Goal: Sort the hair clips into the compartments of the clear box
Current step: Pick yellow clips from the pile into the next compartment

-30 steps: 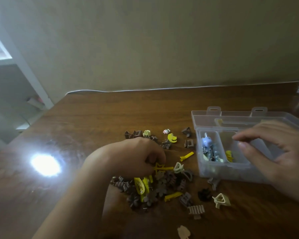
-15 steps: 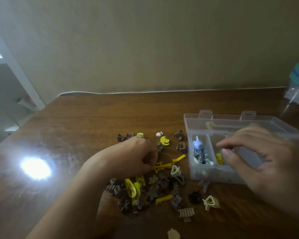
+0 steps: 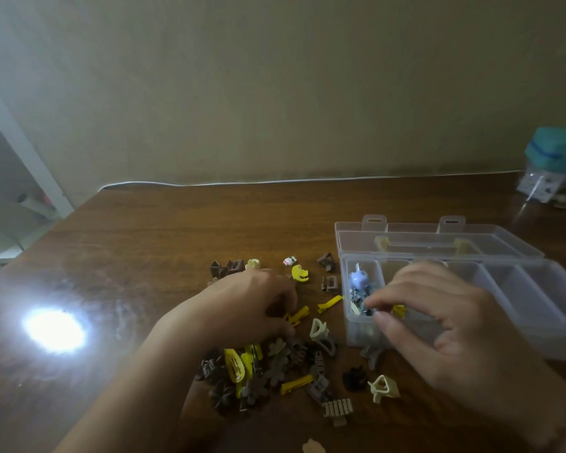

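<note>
Head camera: a person sorts hair clips at a wooden table (image 3: 144,243). The left hand (image 3: 252,305) curls down onto the loose pile of hair clips (image 3: 275,364), fingers bent around a yellow star-shaped clip (image 3: 296,317) at the pile's top edge; whether it is firmly pinched cannot be told. The right hand (image 3: 438,325) hovers with fingers relaxed and spread over the clear box (image 3: 520,308), holding nothing visible, its fingertips (image 3: 371,302) above the leftmost compartment, which holds a blue clip (image 3: 358,279) and some grey ones. A yellow clip in the box (image 3: 399,310) lies in the next compartment. More clips lie scattered beside the box. To do this step well, the left hand should probably lift the yellow star free of its neighbours without dragging them, then drop it with the other yellow one, the right hand steadying the light box.
</note>
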### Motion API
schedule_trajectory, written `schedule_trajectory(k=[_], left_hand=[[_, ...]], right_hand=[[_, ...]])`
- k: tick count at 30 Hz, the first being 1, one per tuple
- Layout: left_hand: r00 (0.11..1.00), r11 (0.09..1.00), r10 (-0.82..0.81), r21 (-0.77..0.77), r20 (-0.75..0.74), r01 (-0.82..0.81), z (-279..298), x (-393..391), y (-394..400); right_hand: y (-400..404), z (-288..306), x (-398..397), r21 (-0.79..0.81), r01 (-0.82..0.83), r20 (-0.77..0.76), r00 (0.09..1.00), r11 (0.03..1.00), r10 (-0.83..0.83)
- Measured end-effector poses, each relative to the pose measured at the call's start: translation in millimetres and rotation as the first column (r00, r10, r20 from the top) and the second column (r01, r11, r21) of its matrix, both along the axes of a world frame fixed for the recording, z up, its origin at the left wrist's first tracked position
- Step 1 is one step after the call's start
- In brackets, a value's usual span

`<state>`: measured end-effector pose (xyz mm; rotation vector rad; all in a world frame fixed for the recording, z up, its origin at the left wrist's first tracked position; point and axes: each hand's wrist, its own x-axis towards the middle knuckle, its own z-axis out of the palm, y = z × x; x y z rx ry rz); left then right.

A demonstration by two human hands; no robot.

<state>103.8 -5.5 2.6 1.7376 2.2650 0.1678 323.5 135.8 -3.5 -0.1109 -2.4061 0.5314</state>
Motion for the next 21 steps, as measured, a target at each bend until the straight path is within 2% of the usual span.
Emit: schedule_trajectory(k=[6, 8, 9, 11, 12, 15, 17, 19, 21], left_hand=[[0.997, 0.996, 0.074, 0.04, 0.026, -0.075, 6, -3, -3], [0.991, 0.985, 0.11, 0.128, 0.078, -0.119, 13, -2, -5], [0.983, 0.971, 0.104, 0.196, 0.152, -0.134, 17, 1, -6], [0.951, 0.927, 0.026, 0.349, 0.307, -0.138, 23, 15, -6], [0.943, 0.898, -0.035, 0.425, 0.332, -0.117, 25, 24, -5], [0.956, 0.794, -0.183, 0.608, 0.231, 0.005, 23, 53, 3], [0.957, 0.746, -0.206, 0.665, 0.204, 0.019, 20, 62, 7], [0.966, 0.734, -0.165, 0.679, 0.2, -0.015, 16, 58, 11], [0.99, 0.763, -0.077, 0.646, 0.12, -0.019, 10, 48, 13]], right_hand=[[1, 0, 1, -0.011, 0.003, -0.005, 1.0, 1.0, -0.003], [-1, 0, 1, -0.014, 0.005, -0.015, 1.0, 1.0, -0.006], [-2, 0, 0, -0.018, 0.006, -0.023, 1.0, 1.0, -0.006], [-7, 1, -1, -0.048, 0.007, -0.035, 0.999, 0.999, -0.009], [-10, 1, -2, -0.066, 0.016, -0.041, 0.999, 0.998, -0.018], [-14, -1, -4, -0.057, 0.053, -0.078, 0.995, 0.997, -0.057], [-11, 1, -2, -0.057, 0.087, -0.124, 0.988, 0.995, -0.094], [-3, 7, 3, -0.112, 0.164, -0.163, 0.97, 0.98, -0.181], [8, 12, 9, -0.152, 0.251, -0.184, 0.943, 0.956, -0.277]])
